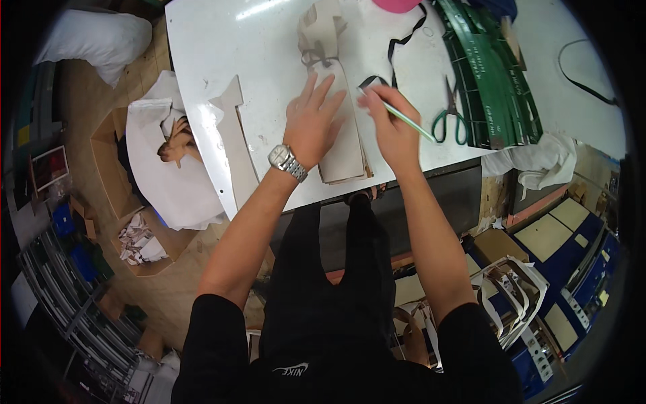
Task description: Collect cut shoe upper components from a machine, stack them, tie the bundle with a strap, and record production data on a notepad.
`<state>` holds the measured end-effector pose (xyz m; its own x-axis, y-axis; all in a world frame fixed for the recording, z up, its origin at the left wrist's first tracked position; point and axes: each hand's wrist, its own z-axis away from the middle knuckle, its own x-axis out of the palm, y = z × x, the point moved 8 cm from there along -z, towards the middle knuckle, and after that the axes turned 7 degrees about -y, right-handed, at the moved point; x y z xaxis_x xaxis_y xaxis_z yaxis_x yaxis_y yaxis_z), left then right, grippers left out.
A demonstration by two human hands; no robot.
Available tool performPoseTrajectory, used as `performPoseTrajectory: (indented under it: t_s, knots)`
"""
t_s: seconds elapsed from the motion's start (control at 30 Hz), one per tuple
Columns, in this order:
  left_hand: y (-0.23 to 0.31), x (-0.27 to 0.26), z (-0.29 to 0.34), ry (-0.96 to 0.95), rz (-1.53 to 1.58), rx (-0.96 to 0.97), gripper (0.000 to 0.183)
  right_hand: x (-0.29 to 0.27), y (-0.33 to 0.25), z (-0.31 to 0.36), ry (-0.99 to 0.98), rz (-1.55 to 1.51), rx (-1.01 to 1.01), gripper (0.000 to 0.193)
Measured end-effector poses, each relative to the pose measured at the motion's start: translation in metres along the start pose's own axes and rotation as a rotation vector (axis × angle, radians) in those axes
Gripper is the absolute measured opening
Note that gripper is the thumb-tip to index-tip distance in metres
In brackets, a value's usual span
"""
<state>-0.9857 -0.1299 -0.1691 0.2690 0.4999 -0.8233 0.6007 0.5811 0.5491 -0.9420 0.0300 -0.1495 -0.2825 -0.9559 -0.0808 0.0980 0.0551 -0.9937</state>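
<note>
My left hand [311,124], with a metal-band watch [286,161] on its wrist, lies with spread fingers on a stack of long beige pieces [344,161]. These look like leather or fabric, but I cannot tell which. Between the fingers of my right hand [397,135] is a slim white and green pen [407,120], slanted down to the right. Its upper end is near the right side of the stack. Scissors [449,122] with dark green handles lie just right of that hand. A crumpled beige piece [321,30] sits beyond the stack.
On the white table [202,60], a flat beige strip [235,145] lies at left and a bundle of green curved strips [491,87] at right. A black band [407,40] trails beyond my right hand. A cardboard box [108,161] stands on the floor at left.
</note>
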Motion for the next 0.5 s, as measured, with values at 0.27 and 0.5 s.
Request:
performPoseTrajectory:
  t_s: [0.27,0.5]
  knots:
    - [-0.034,0.053,0.024,-0.091,-0.048,-0.119,0.043,0.04,0.067,-0.035,-0.046,0.121,-0.269,0.012]
    - [-0.042,0.066,0.026,-0.147,0.04,-0.113,0.038,0.047,0.07,-0.032,0.095,0.398,-0.46,0.01]
